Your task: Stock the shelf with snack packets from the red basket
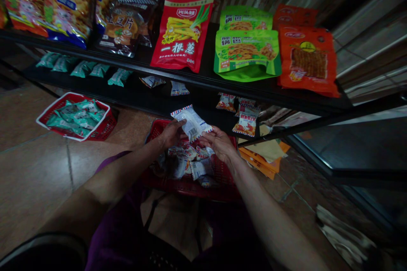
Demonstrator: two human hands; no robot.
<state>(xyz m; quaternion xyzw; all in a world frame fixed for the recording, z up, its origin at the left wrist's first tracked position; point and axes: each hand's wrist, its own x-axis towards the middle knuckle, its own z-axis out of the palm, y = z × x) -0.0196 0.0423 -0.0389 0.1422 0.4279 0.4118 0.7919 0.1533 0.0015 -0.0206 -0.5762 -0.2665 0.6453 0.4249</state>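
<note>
Between my two hands is a small white snack packet (191, 123) with a striped red-and-blue edge, its printed back and barcode facing up. My left hand (171, 134) pinches its left side, and my right hand (218, 140) grips its lower right corner. Directly below them stands a red basket (227, 178) holding several similar snack packets (200, 168). Beyond my hands, on the dark lower shelf (203, 112), lie more of these small packets (244, 120), some showing an orange-and-red front.
A white-rimmed red basket (108, 125) of teal packets (79, 115) sits on the floor at left. Teal packets (119, 77) line the lower shelf. Larger bags, including a red bag (182, 31) and a green bag (246, 53), fill the upper shelf (133, 65). Orange packaging (263, 161) lies at right.
</note>
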